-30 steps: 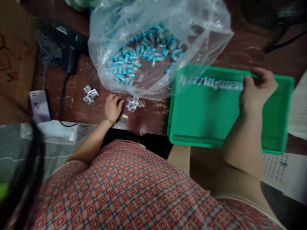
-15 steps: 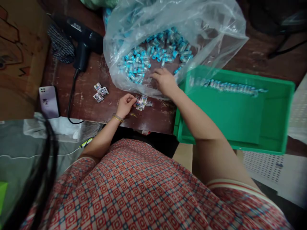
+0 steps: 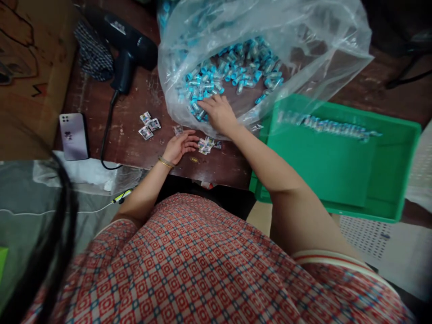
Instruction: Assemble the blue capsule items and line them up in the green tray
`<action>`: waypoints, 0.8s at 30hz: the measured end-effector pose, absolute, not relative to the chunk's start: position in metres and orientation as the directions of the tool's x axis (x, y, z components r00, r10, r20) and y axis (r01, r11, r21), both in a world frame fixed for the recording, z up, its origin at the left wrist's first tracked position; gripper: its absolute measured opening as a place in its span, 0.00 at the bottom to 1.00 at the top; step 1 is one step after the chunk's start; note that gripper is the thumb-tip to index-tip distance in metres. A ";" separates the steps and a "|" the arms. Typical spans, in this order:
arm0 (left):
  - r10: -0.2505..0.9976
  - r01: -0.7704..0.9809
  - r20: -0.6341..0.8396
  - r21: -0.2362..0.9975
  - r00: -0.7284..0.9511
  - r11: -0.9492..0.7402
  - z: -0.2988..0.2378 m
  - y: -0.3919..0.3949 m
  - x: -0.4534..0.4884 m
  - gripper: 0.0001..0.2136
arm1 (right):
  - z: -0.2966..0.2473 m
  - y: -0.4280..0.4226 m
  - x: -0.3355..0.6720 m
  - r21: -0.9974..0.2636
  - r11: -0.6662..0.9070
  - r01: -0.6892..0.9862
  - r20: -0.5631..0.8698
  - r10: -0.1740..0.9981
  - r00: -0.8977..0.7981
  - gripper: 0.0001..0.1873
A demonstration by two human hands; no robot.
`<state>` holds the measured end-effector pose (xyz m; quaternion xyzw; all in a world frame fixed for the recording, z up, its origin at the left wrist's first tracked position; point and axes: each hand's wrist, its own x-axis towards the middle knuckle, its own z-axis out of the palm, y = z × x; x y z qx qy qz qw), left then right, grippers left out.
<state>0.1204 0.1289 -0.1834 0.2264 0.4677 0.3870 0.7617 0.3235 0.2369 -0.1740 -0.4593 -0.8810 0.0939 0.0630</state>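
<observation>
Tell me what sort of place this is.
Probably a workshop: a clear bag of blue-capped vials, a green tray with a row of small items, and a dark gun-shaped tool on a worn table.

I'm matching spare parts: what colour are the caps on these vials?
The caps are bright blue; head view shows them.

The bag (image 3: 332, 33) looks glossy, crinkled plastic; the tabletop (image 3: 141, 153), scuffed wood.

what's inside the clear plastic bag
The bag holds many clear, blue-capped vials, with the right hand at their near edge. Whatever lies under that hand or beneath the top vials is hidden.
</observation>
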 end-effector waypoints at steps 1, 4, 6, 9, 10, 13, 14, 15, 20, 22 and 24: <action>0.795 -0.382 -0.547 0.697 0.263 0.606 -0.185 0.130 0.120 0.13 | -0.176 0.232 0.323 -0.232 0.567 0.790 0.032 0.816 -0.577 0.26; 0.784 -0.390 -0.551 0.680 0.286 0.620 -0.187 0.128 0.116 0.15 | -0.182 0.225 0.321 -0.276 0.563 0.779 0.034 0.816 -0.577 0.20; 0.769 -0.340 -0.553 0.691 0.320 0.638 -0.187 0.122 0.111 0.16 | -0.184 0.225 0.324 -0.277 0.546 0.791 0.037 0.828 -0.559 0.16; 0.794 -0.068 -0.535 0.816 0.291 0.574 -0.186 0.107 0.097 0.12 | -0.182 0.226 0.335 -0.261 0.437 0.861 0.043 0.896 -0.442 0.16; 0.847 0.065 -0.484 0.874 0.220 0.482 -0.187 0.104 0.092 0.12 | -0.180 0.226 0.342 -0.278 0.382 0.882 0.055 0.923 -0.382 0.19; 0.989 0.463 -0.143 0.876 -0.020 0.136 -0.189 0.105 0.079 0.09 | -0.172 0.224 0.362 -0.442 0.281 0.852 0.102 0.959 -0.264 0.20; 0.998 0.554 -0.042 0.830 -0.043 0.059 -0.190 0.109 0.076 0.10 | -0.168 0.221 0.367 -0.515 0.276 0.811 0.110 0.960 -0.257 0.19; 0.999 0.617 0.021 0.787 -0.031 0.003 -0.191 0.112 0.074 0.13 | -0.163 0.216 0.371 -0.588 0.274 0.761 0.109 0.959 -0.260 0.18; 0.977 0.765 -0.012 0.624 0.211 -0.158 -0.189 0.092 0.074 0.35 | -0.124 0.157 0.371 -0.848 0.178 0.499 0.043 0.962 -0.270 0.17; 0.949 0.797 -0.086 0.568 0.303 -0.203 -0.189 0.066 0.071 0.41 | -0.111 0.124 0.367 -0.908 0.099 0.406 -0.014 0.964 -0.266 0.16; 0.914 0.792 -0.129 0.555 0.385 -0.255 -0.193 0.039 0.066 0.41 | -0.106 0.096 0.363 -0.959 -0.010 0.285 -0.088 0.961 -0.264 0.16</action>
